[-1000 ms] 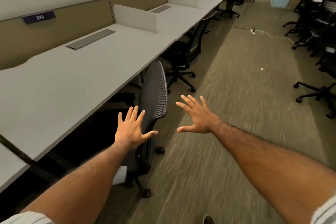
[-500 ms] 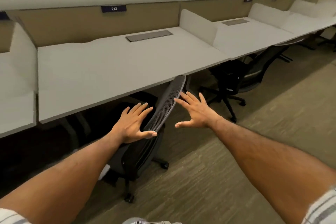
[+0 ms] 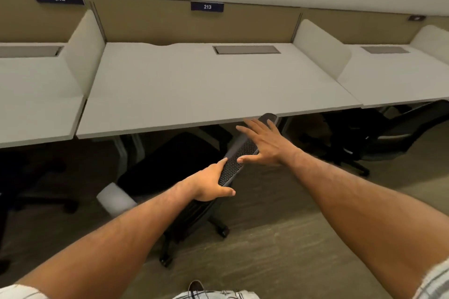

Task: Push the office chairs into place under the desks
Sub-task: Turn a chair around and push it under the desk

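The office chair (image 3: 233, 165) stands askew at the middle desk (image 3: 206, 94). Its seat lies under the top, and its mesh backrest slants from the desk's front edge at twelve o'clock back toward six. Whether its far corner touches that edge I cannot tell. The left hand (image 3: 210, 184) grasps the backrest's near end, thumb on one side and fingers on the other. The right hand (image 3: 266, 144), released and spread flat, rests on the mesh at one o'clock of the left. Open carpet (image 3: 279, 250) lies behind the casters. Three desks show, with two number plates (image 3: 207, 6) and three grey hatches (image 3: 246, 49). A second chair (image 3: 401, 128) sits at three o'clock.
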`<state>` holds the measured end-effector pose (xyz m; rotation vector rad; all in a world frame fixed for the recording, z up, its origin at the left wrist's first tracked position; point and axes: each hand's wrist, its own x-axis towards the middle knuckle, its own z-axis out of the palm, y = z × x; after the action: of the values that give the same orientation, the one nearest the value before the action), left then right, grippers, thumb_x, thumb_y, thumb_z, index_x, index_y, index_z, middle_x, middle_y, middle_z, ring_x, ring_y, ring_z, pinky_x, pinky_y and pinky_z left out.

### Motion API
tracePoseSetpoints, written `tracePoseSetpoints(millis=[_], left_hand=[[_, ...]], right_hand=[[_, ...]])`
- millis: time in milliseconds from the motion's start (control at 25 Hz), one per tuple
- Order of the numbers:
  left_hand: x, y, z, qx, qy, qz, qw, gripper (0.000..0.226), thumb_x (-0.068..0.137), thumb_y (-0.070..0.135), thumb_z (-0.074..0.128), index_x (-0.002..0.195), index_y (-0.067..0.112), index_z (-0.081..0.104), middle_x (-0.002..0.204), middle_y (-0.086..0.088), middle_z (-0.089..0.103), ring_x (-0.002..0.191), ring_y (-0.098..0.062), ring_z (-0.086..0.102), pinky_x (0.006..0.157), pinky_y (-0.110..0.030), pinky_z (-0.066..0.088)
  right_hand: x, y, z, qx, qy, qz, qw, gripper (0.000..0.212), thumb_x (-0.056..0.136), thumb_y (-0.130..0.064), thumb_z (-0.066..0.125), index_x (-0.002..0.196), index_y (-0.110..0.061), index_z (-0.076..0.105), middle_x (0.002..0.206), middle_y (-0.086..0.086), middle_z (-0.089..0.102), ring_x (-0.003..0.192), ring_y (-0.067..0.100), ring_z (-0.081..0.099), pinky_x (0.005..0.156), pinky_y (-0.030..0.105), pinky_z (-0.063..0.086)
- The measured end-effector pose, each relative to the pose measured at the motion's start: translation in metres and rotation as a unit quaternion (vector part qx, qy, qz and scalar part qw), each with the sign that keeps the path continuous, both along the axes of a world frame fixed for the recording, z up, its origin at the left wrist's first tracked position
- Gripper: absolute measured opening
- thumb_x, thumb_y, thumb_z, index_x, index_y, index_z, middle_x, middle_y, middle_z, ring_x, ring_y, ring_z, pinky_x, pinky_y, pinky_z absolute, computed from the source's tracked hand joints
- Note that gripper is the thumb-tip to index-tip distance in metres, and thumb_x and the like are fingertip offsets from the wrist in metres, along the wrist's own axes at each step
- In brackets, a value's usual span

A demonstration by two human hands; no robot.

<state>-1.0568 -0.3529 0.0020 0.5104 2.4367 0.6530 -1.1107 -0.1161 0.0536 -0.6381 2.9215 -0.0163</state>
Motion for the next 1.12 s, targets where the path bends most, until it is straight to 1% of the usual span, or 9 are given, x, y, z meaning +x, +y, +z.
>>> tracePoseSetpoints(millis=[160, 320, 440, 560, 640, 720, 840, 920, 1120], left_hand=[[0.002, 0.012, -0.003, 0.029, -0.008, 0.026, 0.999, 0.109, 0.086, 0.049, 0.070, 0.164, 0.026, -0.002, 0.167, -0.004, 0.024, 0.142, -0.021, 0.041, 0.117, -0.038, 0.037], [0.001, 0.018, -0.002, 0.047, -0.015, 0.047, 0.998, 0.108, 0.086, 0.045, 0.072, 0.164, 0.028, -0.001, 0.165, -0.003, 0.027, 0.141, -0.021, 0.041, 0.117, -0.040, 0.038], [0.003, 0.023, -0.002, 0.043, -0.012, 0.065, 0.997, 0.107, 0.085, 0.045, 0.073, 0.164, 0.031, 0.001, 0.163, 0.000, 0.032, 0.139, -0.019, 0.043, 0.117, -0.040, 0.038], [0.009, 0.030, 0.001, 0.031, -0.005, 0.096, 0.995, 0.103, 0.086, 0.044, 0.072, 0.163, 0.038, 0.004, 0.158, 0.004, 0.040, 0.133, -0.016, 0.047, 0.111, -0.033, 0.039], [0.019, 0.049, 0.001, -0.011, 0.015, 0.138, 0.990, 0.098, 0.086, 0.050, 0.070, 0.161, 0.044, 0.007, 0.152, 0.004, 0.047, 0.128, -0.017, 0.052, 0.106, -0.034, 0.043], [0.032, 0.075, -0.007, -0.091, 0.067, 0.199, 0.973, 0.092, 0.084, 0.070, 0.062, 0.159, 0.044, 0.016, 0.143, 0.002, 0.055, 0.123, -0.021, 0.057, 0.102, -0.039, 0.048], [0.052, 0.114, -0.018, -0.174, 0.150, 0.289, 0.929, 0.102, 0.069, 0.102, 0.032, 0.148, 0.038, 0.041, 0.125, 0.002, 0.065, 0.112, -0.024, 0.064, 0.092, -0.044, 0.053], [0.062, 0.127, -0.020, -0.186, 0.165, 0.309, 0.918, 0.105, 0.065, 0.106, 0.021, 0.139, 0.037, 0.051, 0.115, 0.007, 0.068, 0.104, -0.020, 0.067, 0.084, -0.041, 0.053], [0.079, 0.147, -0.014, -0.203, 0.219, 0.289, 0.910, 0.102, 0.067, 0.106, 0.021, 0.129, 0.035, 0.062, 0.105, 0.012, 0.073, 0.096, -0.014, 0.068, 0.075, -0.035, 0.047]], right_hand=[[-0.025, 0.008, -0.015, 0.024, -0.050, 0.013, 0.998, 0.103, 0.084, -0.088, 0.045, 0.166, -0.034, 0.012, 0.175, 0.002, 0.002, 0.161, 0.023, -0.003, 0.128, 0.053, -0.007], [-0.049, 0.019, -0.032, 0.046, -0.107, 0.058, 0.992, 0.103, 0.081, -0.094, 0.035, 0.164, -0.034, 0.021, 0.175, 0.001, 0.011, 0.161, 0.021, 0.001, 0.128, 0.052, -0.006], [-0.075, 0.034, -0.033, 0.069, -0.119, 0.128, 0.982, 0.119, 0.067, -0.105, 0.016, 0.158, -0.032, 0.038, 0.166, -0.001, 0.034, 0.157, 0.022, 0.018, 0.127, 0.052, 0.002], [-0.086, 0.049, -0.036, 0.060, -0.088, 0.188, 0.976, 0.124, 0.063, -0.108, 0.010, 0.148, -0.028, 0.050, 0.148, -0.001, 0.053, 0.141, 0.021, 0.041, 0.122, 0.048, 0.016], [-0.080, 0.061, -0.044, 0.046, -0.063, 0.205, 0.976, 0.123, 0.063, -0.108, 0.009, 0.144, -0.027, 0.054, 0.138, -0.001, 0.058, 0.132, 0.021, 0.047, 0.119, 0.048, 0.022], [-0.070, 0.071, -0.052, 0.042, -0.034, 0.220, 0.974, 0.120, 0.065, -0.107, 0.009, 0.139, -0.026, 0.057, 0.130, -0.002, 0.061, 0.125, 0.022, 0.051, 0.116, 0.048, 0.027], [-0.058, 0.087, -0.053, 0.035, -0.014, 0.248, 0.968, 0.121, 0.063, -0.107, 0.007, 0.135, -0.025, 0.060, 0.124, -0.002, 0.062, 0.118, 0.023, 0.052, 0.109, 0.047, 0.032], [-0.051, 0.101, -0.051, 0.031, -0.016, 0.272, 0.962, 0.121, 0.062, -0.107, 0.008, 0.132, -0.025, 0.061, 0.121, -0.003, 0.062, 0.114, 0.022, 0.052, 0.105, 0.046, 0.034], [-0.041, 0.137, -0.048, -0.007, -0.016, 0.302, 0.953, 0.110, 0.064, -0.107, 0.012, 0.114, -0.024, 0.065, 0.105, -0.007, 0.059, 0.097, 0.017, 0.050, 0.095, 0.042, 0.038]])
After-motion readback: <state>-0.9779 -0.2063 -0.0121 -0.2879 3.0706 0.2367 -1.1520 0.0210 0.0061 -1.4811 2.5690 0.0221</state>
